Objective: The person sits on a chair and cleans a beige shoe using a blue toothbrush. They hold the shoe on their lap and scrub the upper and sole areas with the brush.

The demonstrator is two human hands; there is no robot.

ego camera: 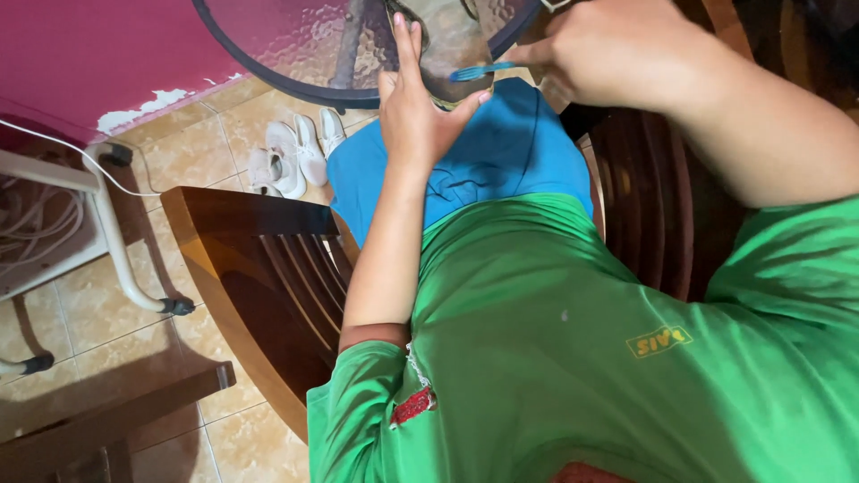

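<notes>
I look down at my own lap, in a green shirt and blue shorts, seated on a dark wooden chair (pixel 268 259). My left hand (pixel 413 103) is held flat and upright above my knees, fingers together and pointing up toward the round glass table (pixel 295 54). My right hand (pixel 608 54) reaches in from the upper right, fingers closed around a small blue thin-handled tool (pixel 479 71) that looks like a brush. Its tip points left and ends just beside my left hand's thumb side. Whether the tip touches the hand is unclear.
A pair of white shoes (pixel 295 156) lies on the tiled floor under the table rim. A white metal frame with cables (pixel 107 224) stands at the left against a dark pink wall. More wooden furniture (pixel 116 420) sits at the lower left.
</notes>
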